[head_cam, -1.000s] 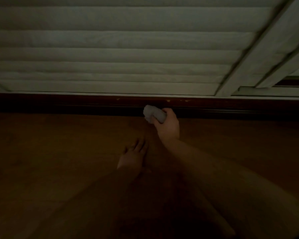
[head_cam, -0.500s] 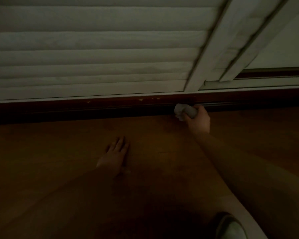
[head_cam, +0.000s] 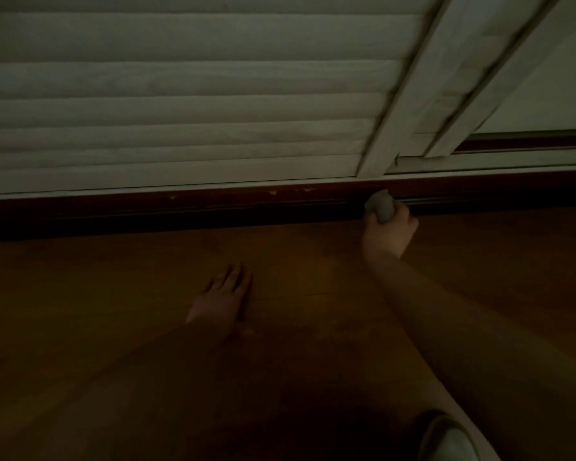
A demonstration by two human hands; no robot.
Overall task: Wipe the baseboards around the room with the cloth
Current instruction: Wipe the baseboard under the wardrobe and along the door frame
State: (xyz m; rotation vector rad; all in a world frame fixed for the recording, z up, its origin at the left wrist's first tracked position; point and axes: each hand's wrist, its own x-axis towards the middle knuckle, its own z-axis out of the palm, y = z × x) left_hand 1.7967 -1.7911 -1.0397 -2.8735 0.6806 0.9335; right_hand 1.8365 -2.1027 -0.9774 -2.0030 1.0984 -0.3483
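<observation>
Dim room, seen from my head camera. My right hand (head_cam: 389,230) grips a balled-up pale cloth (head_cam: 380,206), pressing it against the dark baseboard (head_cam: 213,207) under a white slatted shutter (head_cam: 187,104). My left hand (head_cam: 221,298) lies flat, fingers straight, on the wooden floor (head_cam: 313,277), well apart from the right. I judge I'm mid-wipe; next comes a steady slide along the board, keeping contact
</observation>
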